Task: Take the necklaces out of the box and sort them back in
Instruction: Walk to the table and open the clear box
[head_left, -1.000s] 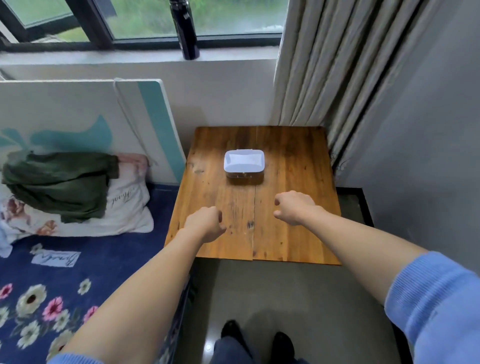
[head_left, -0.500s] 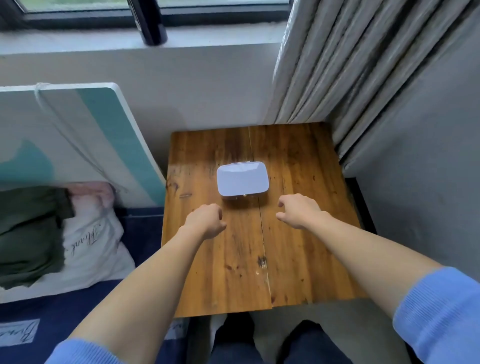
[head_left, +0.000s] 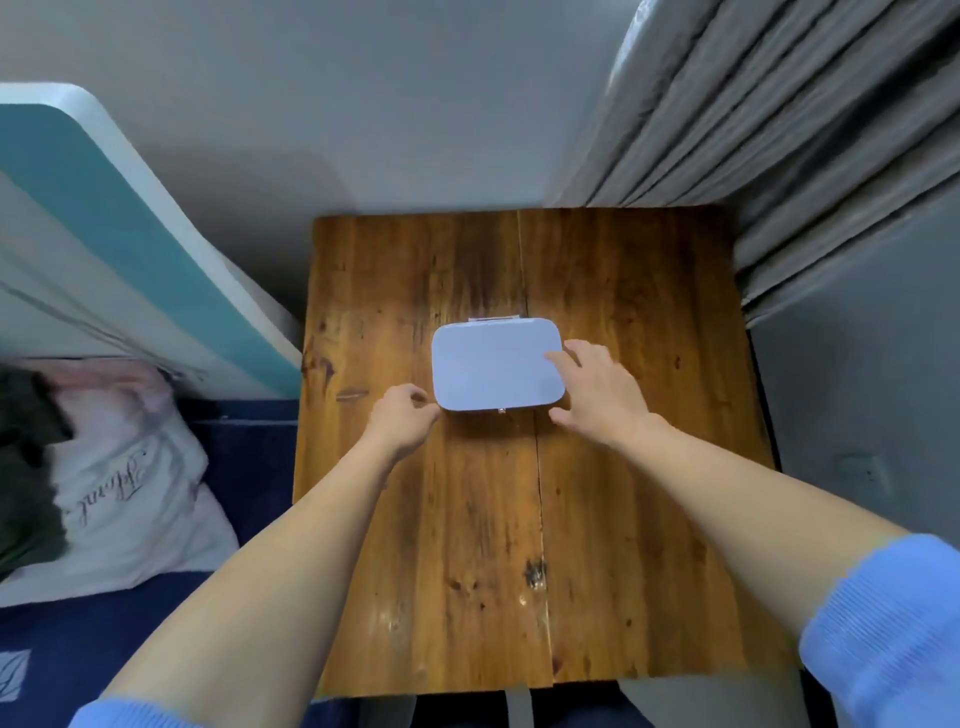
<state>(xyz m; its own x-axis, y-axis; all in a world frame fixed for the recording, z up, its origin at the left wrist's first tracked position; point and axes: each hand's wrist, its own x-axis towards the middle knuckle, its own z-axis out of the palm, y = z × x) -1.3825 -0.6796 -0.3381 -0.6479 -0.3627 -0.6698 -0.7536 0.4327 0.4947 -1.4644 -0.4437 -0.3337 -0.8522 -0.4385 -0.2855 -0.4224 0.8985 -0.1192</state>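
A small pale lavender box (head_left: 496, 364) with rounded corners lies closed in the middle of the wooden table (head_left: 623, 291). A small metal clasp shows at its near edge. My left hand (head_left: 400, 423) is loosely curled at the box's near left corner, fingertips at its edge. My right hand (head_left: 597, 392) has its fingers spread over the box's right side, with the thumb at the near right corner. No necklaces are in sight; the lid hides the inside.
A wall and grey curtains (head_left: 779, 130) close in the table's far and right sides. On the left, a white and teal board (head_left: 130, 244) leans against the wall above a bed with a white pillow (head_left: 119, 493) and a dark blue cover.
Both hands have moved forward from the table's near part to the box. My right hand has opened its fingers onto the box's right side. The view has tilted down and closer.
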